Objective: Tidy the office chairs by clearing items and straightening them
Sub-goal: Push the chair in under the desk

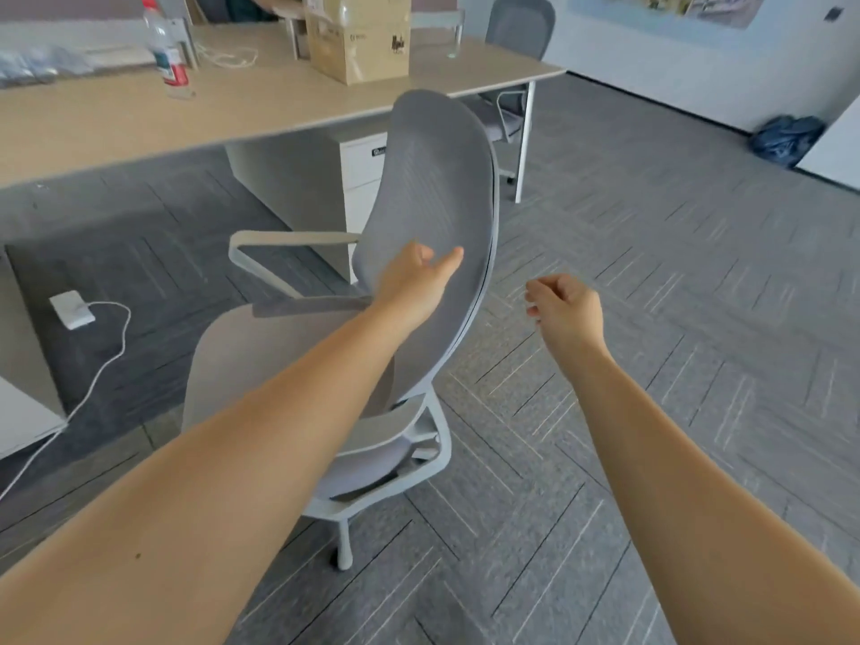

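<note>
A grey mesh office chair [437, 179] stands on the carpet in front of the desk, turned sideways, with its seat [260, 351] to the left and nothing on it. My left hand [416, 284] reaches across the seat and lies against the front face of the backrest, thumb out toward its right edge. No finger wraps around the frame. My right hand [565, 311] hovers just right of the backrest, apart from it, with its fingers curled in and nothing in them. A second grey chair [521, 25] stands tucked in at the desk's far end.
The long wooden desk [223, 114] carries a plastic bottle [167, 53] and a cardboard box [358, 39]. A white drawer cabinet [360, 169] stands under it. A white charger [72, 309] with its cable lies on the floor at left. A blue bag [786, 137] sits by the far wall.
</note>
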A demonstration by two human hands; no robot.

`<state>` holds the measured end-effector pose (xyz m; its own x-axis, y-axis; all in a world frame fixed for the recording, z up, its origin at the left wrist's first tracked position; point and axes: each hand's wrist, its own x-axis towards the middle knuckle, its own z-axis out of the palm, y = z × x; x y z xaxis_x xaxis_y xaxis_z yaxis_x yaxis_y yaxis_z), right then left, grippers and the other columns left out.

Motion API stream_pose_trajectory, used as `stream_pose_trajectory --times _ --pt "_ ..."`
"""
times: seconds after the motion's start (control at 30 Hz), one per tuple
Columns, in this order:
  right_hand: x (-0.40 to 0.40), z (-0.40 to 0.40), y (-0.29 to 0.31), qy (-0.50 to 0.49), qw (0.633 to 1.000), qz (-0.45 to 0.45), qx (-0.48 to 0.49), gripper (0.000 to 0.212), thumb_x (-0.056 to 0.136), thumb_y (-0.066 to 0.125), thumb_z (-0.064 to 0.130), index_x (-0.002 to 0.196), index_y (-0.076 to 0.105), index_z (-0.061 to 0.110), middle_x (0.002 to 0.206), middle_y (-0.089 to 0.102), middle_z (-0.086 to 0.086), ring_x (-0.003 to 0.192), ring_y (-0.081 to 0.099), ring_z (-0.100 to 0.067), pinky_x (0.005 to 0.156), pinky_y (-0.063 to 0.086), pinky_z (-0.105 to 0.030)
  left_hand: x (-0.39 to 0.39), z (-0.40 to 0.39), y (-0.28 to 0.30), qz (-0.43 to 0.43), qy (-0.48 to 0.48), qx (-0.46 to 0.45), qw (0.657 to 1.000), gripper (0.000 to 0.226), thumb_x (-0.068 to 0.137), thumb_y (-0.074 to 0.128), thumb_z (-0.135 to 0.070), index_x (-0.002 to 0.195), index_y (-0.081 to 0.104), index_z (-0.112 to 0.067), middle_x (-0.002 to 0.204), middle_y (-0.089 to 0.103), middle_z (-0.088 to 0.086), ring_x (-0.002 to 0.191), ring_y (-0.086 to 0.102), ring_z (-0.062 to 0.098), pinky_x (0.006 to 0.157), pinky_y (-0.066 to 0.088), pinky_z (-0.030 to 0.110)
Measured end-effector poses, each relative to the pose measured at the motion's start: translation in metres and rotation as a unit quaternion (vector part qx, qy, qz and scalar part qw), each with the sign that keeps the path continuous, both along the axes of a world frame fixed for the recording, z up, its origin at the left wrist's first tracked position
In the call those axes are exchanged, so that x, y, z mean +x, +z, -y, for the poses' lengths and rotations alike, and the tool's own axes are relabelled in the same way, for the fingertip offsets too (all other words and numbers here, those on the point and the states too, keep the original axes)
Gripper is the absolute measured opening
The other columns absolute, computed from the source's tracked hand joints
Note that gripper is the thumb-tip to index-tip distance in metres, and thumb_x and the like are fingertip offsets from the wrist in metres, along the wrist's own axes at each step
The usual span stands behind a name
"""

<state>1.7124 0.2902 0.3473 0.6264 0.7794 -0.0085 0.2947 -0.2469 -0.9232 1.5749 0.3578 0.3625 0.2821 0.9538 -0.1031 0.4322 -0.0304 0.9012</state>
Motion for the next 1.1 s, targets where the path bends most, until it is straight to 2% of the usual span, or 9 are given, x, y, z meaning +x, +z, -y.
stream_pose_trajectory --times 0.1,0.17,0.27,0.37,0.5,0.7,0.87,0.97,1.1 --pt "0.013 -0.010 0.015 0.014 1.000 0.007 0.014 0.019 0.090 0.047 0.017 0.099 0.060 0.008 0.069 0.053 0.005 0.064 0.049 -0.012 0.057 0.040 -0.022 0.019 -0.003 0.015 -0.004 -0.007 -0.002 1.000 0.070 0.088 0.044 -0.045 0.126 0.035 0.013 0.133 0.044 0.033 0.119 0.046 0.045 0.096 0.039 0.046" --pt "0.023 -0.017 0.022 0.035 0.999 0.012 0.025 0.015 0.090 0.046 0.016 0.095 0.059 0.011 0.071 0.054 0.002 0.070 0.050 -0.015 0.056 0.040 -0.022 0.034 -0.004 0.020 -0.020 -0.006 -0.013 1.000 0.065 0.087 0.044 -0.047 0.131 0.040 0.001 0.132 0.051 0.020 0.120 0.048 0.036 0.087 0.040 0.035" --pt "0.041 -0.029 0.030 0.074 0.997 0.020 0.028 0.013 0.091 0.044 0.016 0.092 0.057 0.012 0.081 0.056 -0.002 0.075 0.050 -0.016 0.056 0.040 -0.021 0.053 -0.006 0.024 -0.062 0.009 0.028 0.998 0.037 0.087 0.048 -0.043 0.103 0.052 -0.010 0.088 0.056 0.001 0.086 0.053 0.023 0.060 0.034 0.026" --pt "0.059 -0.039 0.032 0.113 0.993 0.025 0.024 0.012 0.091 0.044 0.016 0.090 0.056 0.013 0.077 0.055 0.001 0.074 0.051 -0.015 0.055 0.040 -0.021 0.066 -0.007 0.020 -0.135 0.055 0.078 0.986 0.027 0.088 0.050 -0.031 0.101 0.049 -0.008 0.076 0.046 -0.001 0.080 0.048 0.023 0.064 0.032 0.030" --pt "0.077 -0.048 0.028 0.158 0.987 0.036 0.006 0.013 0.091 0.044 0.017 0.093 0.057 0.014 0.069 0.053 0.007 0.069 0.050 -0.013 0.053 0.040 -0.022 0.068 -0.004 0.012 -0.223 0.103 0.156 0.957 0.019 0.090 0.042 -0.018 0.075 0.039 -0.007 0.062 0.039 0.002 0.073 0.046 0.029 0.061 0.030 0.031" --pt "0.071 -0.050 0.023 0.217 0.976 0.036 -0.004 0.016 0.090 0.045 0.017 0.095 0.059 0.010 0.076 0.056 0.003 0.081 0.054 -0.015 0.057 0.040 -0.021 0.054 0.019 0.011 -0.259 0.132 0.183 0.939 0.027 0.092 0.039 -0.014 0.066 0.033 -0.008 0.067 0.040 0.004 0.072 0.043 0.029 0.063 0.026 0.032" --pt "0.055 -0.051 0.030 0.251 0.966 0.060 0.019 0.024 0.091 0.045 0.017 0.109 0.058 0.009 0.077 0.052 0.011 0.071 0.049 -0.010 0.054 0.037 -0.020 0.013 0.042 0.005 -0.246 0.136 0.164 0.946 0.019 0.091 0.039 -0.015 0.100 0.050 -0.002 0.098 0.054 0.016 0.087 0.051 0.031 0.068 0.033 0.033" --pt "0.043 -0.050 0.036 0.261 0.961 0.080 0.043 0.029 0.091 0.045 0.019 0.118 0.052 0.010 0.108 0.057 0.001 0.081 0.049 -0.010 0.068 0.039 -0.024 -0.013 0.055 0.004 -0.240 0.179 0.172 0.938 0.022 0.089 0.042 -0.014 0.105 0.053 -0.005 0.099 0.055 0.009 0.091 0.052 0.027 0.071 0.033 0.031" --pt "0.030 -0.053 0.041 0.262 0.954 0.136 0.060 0.038 0.090 0.048 0.021 0.127 0.045 0.009 0.133 0.046 -0.007 0.110 0.049 -0.018 0.087 0.040 -0.030 -0.029 0.058 0.019 -0.210 0.249 0.206 0.923 0.034 0.086 0.047 -0.013 0.120 0.050 -0.007 0.124 0.055 0.011 0.113 0.052 0.027 0.089 0.041 0.037"
